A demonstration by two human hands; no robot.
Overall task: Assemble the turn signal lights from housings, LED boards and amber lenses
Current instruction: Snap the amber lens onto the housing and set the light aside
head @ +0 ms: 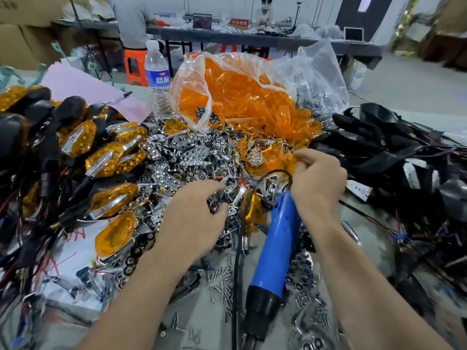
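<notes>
Left hand (194,213) is curling its fingers into the heap of chrome LED boards (182,152), though whether it is actually pinching one I cannot tell, while the right hand (318,180) is pinching an amber lens (280,160) at the near edge of the spilled lenses, the black housings (379,137) lying further right. With parts overlapping, either hand is risking dragging neighbours along, and the right hand is crowding the cord (275,173) of the blue screwdriver (275,238), which could snag.
</notes>
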